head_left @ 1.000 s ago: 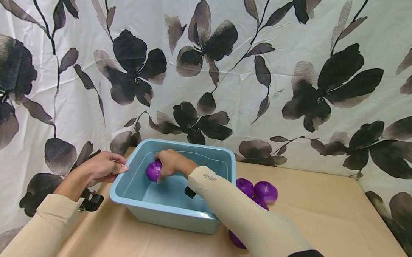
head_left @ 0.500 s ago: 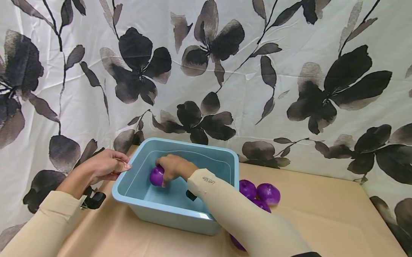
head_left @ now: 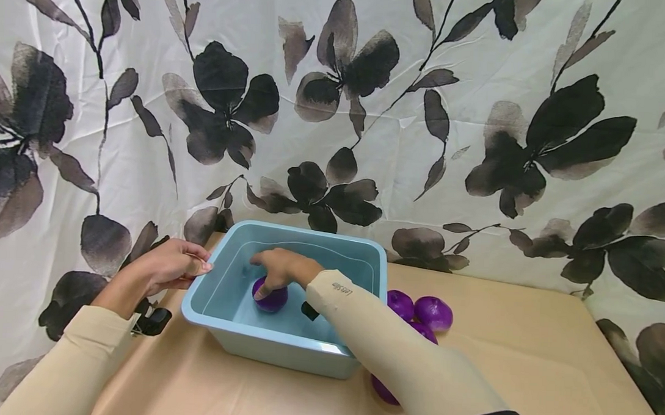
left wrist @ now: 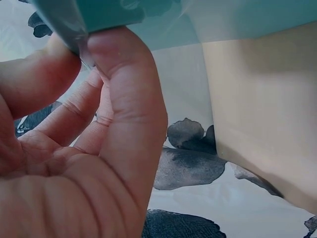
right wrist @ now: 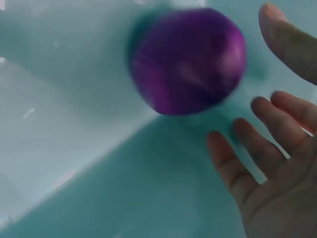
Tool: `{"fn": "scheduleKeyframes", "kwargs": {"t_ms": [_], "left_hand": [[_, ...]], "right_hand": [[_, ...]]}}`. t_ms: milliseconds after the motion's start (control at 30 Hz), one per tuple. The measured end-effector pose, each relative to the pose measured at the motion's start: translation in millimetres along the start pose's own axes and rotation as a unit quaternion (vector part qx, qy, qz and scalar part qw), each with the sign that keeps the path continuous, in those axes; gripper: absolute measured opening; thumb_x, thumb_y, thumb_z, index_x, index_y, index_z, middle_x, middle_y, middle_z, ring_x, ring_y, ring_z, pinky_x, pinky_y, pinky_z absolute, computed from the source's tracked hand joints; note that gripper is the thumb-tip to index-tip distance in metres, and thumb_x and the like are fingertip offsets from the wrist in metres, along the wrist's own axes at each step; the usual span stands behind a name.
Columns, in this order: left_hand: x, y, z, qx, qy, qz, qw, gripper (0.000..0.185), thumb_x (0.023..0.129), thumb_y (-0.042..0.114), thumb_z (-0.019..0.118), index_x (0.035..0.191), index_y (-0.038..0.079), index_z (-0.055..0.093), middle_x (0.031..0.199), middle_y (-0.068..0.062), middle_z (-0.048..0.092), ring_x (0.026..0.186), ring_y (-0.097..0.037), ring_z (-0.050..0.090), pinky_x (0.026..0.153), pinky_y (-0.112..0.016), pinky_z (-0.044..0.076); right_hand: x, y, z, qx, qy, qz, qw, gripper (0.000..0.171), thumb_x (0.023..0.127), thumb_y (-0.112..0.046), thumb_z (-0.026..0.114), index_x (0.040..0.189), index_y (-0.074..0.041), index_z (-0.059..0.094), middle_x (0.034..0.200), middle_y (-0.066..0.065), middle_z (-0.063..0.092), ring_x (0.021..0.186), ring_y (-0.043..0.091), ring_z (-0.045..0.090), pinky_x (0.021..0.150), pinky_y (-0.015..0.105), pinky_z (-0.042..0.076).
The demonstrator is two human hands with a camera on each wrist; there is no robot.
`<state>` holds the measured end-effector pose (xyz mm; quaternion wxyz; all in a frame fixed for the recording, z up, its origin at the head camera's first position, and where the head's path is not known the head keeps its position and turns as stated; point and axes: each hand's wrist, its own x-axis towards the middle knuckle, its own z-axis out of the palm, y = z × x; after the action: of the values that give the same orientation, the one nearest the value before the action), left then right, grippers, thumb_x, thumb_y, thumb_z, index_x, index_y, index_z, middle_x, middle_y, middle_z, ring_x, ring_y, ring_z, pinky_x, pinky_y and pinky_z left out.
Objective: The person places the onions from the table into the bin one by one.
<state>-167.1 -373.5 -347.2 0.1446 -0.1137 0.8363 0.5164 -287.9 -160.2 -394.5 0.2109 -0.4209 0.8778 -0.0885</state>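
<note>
A light blue plastic bin (head_left: 309,236) stands on the tan table. My left hand (head_left: 190,268) pinches the rim at the bin's left corner; in the left wrist view the thumb and fingers (left wrist: 119,89) clamp the blue edge (left wrist: 148,15). My right hand (head_left: 278,271) reaches down inside the bin, just above a purple ball (head_left: 274,301) on the bin floor. The right wrist view shows the spread fingers (right wrist: 233,158) apart from the blurred purple ball (right wrist: 188,59), which lies near the bin wall.
Several more purple balls (head_left: 433,313) lie on the table right of the bin, one (head_left: 383,389) partly hidden under my right forearm. A floral curtain (head_left: 369,111) hangs close behind the table. A black clip (head_left: 152,321) sits at the table's left edge.
My right hand lowered the purple ball from the bin's left wall to its floor and let it go. The left hand kept its hold on the rim.
</note>
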Motion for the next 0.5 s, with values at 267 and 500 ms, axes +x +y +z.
{"fn": "scheduleKeyframes", "kwargs": {"t_ms": [267, 500], "left_hand": [[-0.9, 1.5, -0.2, 0.011, 0.002, -0.006, 0.9999, 0.047, 0.102, 0.014, 0.064, 0.138, -0.012, 0.049, 0.084, 0.003, 0.067, 0.076, -0.006, 0.064, 0.070, -0.026, 0.060], [-0.7, 0.1, -0.3, 0.018, 0.001, -0.006, 0.9998, 0.047, 0.102, 0.014, 0.064, 0.138, -0.012, 0.050, 0.084, 0.004, 0.065, 0.076, -0.007, 0.063, 0.070, -0.027, 0.059]], "right_hand": [[-27, 6, -32, 0.027, -0.004, -0.043, 0.999, 0.075, 0.092, -0.040, 0.080, 0.156, -0.013, 0.048, 0.157, 0.003, 0.054, 0.149, 0.020, 0.047, 0.124, 0.037, 0.038], [-70, 28, -66, 0.079, -0.025, -0.098, 0.992, 0.077, 0.094, -0.041, 0.078, 0.157, -0.010, 0.045, 0.160, 0.006, 0.051, 0.150, 0.026, 0.047, 0.125, 0.042, 0.037]]}}
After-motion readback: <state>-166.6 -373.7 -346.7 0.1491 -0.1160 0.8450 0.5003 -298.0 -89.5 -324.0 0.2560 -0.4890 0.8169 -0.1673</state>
